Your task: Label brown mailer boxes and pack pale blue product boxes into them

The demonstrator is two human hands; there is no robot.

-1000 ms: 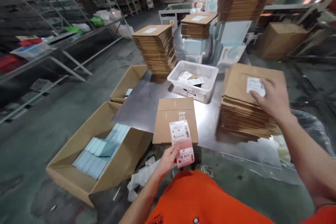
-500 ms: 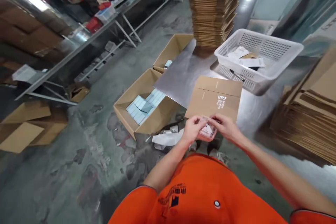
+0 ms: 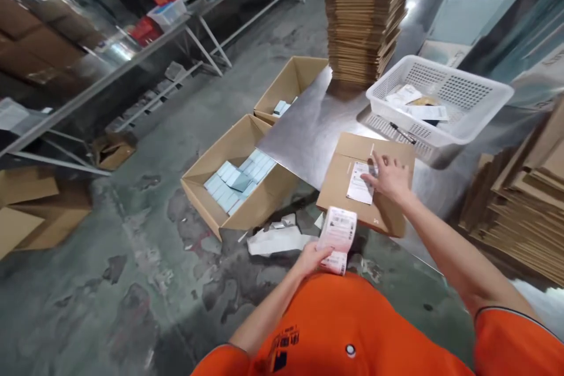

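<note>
A flat cardboard box (image 3: 339, 182) lies at the near edge of the steel table (image 3: 304, 129). My right hand (image 3: 390, 176) presses a white label (image 3: 360, 183) onto its top, fingers spread flat. My left hand (image 3: 315, 255) is shut on a strip of printed labels (image 3: 338, 236), held low near my orange shirt, just in front of the box.
A white plastic basket (image 3: 445, 100) with papers stands behind the box. Tall stacks of flat cartons rise at the back (image 3: 365, 17) and at the right (image 3: 524, 205). Two open cartons (image 3: 238, 179) with pale blue packs sit on the floor at the left, beside crumpled paper (image 3: 277, 239).
My right hand left the carton stack, met the left hand at the label strip, then carried one label onto the flat box. My view swung left and down.
</note>
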